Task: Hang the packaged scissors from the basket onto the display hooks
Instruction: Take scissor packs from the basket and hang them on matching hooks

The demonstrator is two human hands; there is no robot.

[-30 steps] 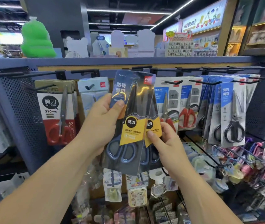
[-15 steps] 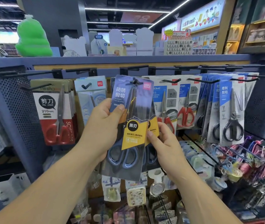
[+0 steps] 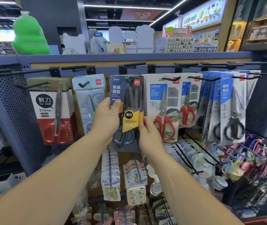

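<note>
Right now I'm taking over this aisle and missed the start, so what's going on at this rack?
A person is stocking a shop display. Both hands hold dark blue scissors packs, seemingly two overlapped, against the rack's top row. The left hand grips their left edge, thumb in front; the right hand pinches the right edge by the yellow label. They sit between a hanging light blue pack and red-handled scissors. Whether they are hooked on yet is unclear.

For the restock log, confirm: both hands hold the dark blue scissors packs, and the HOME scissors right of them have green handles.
Wrong colour: the head view shows the HOME scissors have red handles. The left hand and right hand do hold the dark blue scissors packs.
</note>
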